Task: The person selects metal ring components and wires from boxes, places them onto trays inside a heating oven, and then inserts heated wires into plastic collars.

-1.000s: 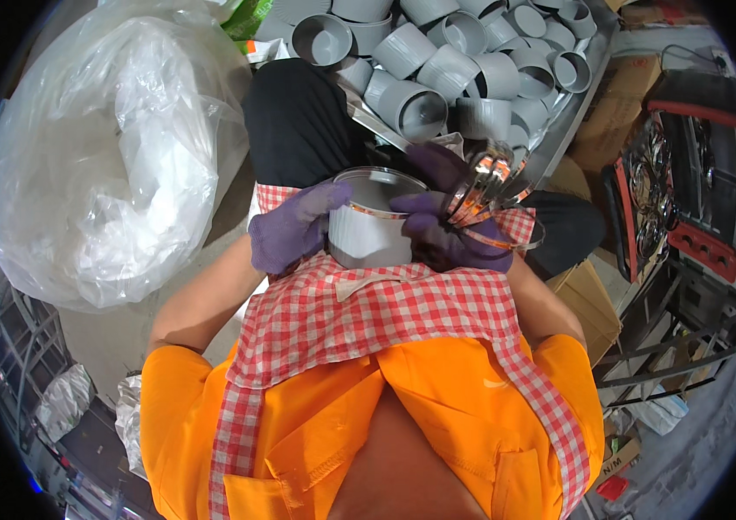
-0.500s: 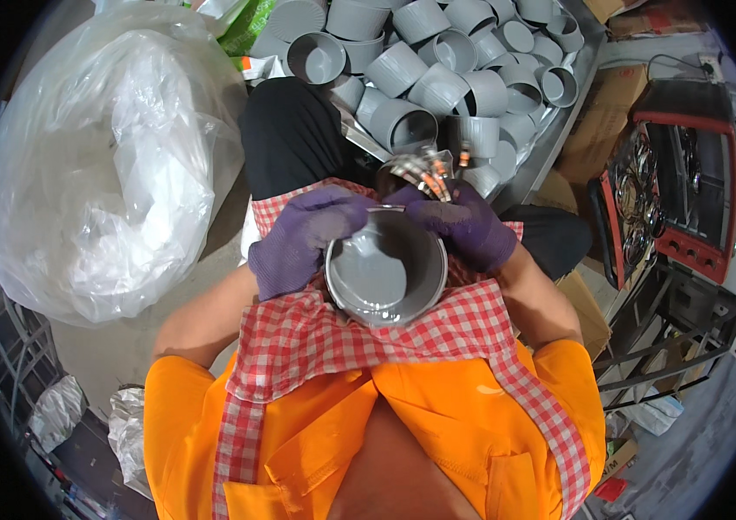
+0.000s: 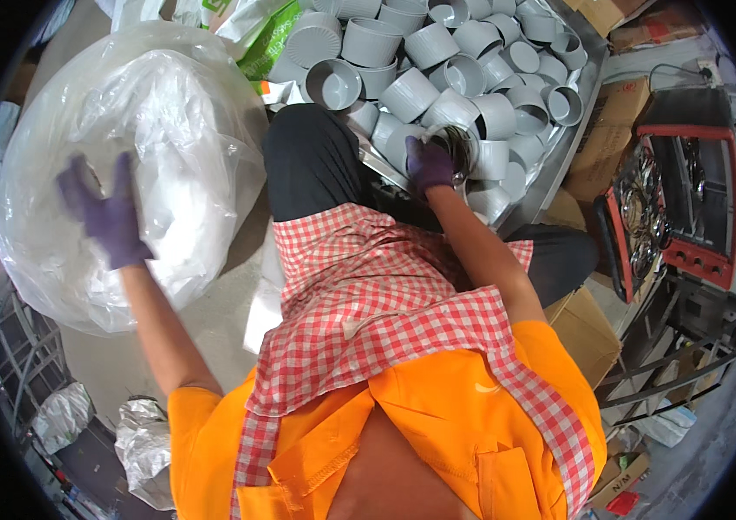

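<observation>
My right hand [image 3: 430, 165], in a purple glove, is stretched forward to a heap of grey plastic cups [image 3: 437, 61] in a metal tray [image 3: 578, 97]. Its fingers are closed on one grey cup with a shiny rim [image 3: 459, 143] at the near edge of the heap. My left hand [image 3: 101, 212], also gloved in purple, is out to the left with fingers spread. It lies against a big clear plastic bag [image 3: 138, 130] full of white material, and its outline is blurred. A red checked apron [image 3: 385, 303] covers my lap.
A red machine with a dark window [image 3: 689, 199] stands at the right. Cardboard boxes sit behind it [image 3: 618, 130] and by my right knee [image 3: 589, 334]. Crumpled silvery bags [image 3: 143, 442] lie at the lower left, and a green packet [image 3: 268, 43] lies at the top.
Both hands held a grey cup over my lap. My left hand has since let go and swung out left to the plastic bag, and my right hand has carried the cup forward to the heap.
</observation>
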Motion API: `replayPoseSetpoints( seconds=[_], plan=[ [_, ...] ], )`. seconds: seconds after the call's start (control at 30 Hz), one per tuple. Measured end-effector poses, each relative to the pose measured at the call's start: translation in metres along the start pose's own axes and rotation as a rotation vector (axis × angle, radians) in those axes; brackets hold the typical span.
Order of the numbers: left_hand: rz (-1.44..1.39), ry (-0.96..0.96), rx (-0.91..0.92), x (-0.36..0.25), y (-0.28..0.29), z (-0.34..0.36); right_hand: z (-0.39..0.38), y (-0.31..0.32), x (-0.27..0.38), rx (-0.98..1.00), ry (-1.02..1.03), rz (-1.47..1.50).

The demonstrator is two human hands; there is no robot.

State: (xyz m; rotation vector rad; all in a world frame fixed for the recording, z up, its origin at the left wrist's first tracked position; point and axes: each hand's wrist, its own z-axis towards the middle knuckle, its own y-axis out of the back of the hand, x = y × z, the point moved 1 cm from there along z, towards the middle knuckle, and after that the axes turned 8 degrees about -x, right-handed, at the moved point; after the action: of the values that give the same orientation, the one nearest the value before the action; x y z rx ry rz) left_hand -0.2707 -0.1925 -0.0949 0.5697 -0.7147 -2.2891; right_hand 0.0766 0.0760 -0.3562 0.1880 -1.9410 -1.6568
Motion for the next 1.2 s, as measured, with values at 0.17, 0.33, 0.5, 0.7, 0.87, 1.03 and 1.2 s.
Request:
replayPoseSetpoints(
  seconds=[0.17,0.33,0.5,0.7,0.87,1.03,1.2],
  plan=[
    [-0.973,-0.002,0.569,-0.134,0.003,-0.059,-0.018,0.056,0.045,-0.111,-0.150,0.263],
    [-1.292,-0.350,0.700,-0.214,-0.013,-0.077,-0.066,0.183,0.060,0.220,0.127,0.861],
    [-1.237,-0.222,1.340,-0.238,-0.008,-0.072,-0.093,0.229,0.058,0.687,0.093,0.889],
    [-1.240,-0.171,1.306,-0.219,-0.002,-0.087,-0.105,0.214,0.061,0.811,0.136,1.138],
    [-1.245,-0.402,1.105,-0.215,-0.007,-0.076,-0.099,0.220,0.076,0.961,0.003,1.217],
    [-1.054,-0.974,0.828,-0.221,0.003,-0.064,-0.102,0.208,0.087,0.735,-0.083,1.353],
    [-1.187,-0.760,0.656,-0.197,0.003,-0.086,-0.111,0.217,0.087,0.745,-0.215,1.364]
  ],
)
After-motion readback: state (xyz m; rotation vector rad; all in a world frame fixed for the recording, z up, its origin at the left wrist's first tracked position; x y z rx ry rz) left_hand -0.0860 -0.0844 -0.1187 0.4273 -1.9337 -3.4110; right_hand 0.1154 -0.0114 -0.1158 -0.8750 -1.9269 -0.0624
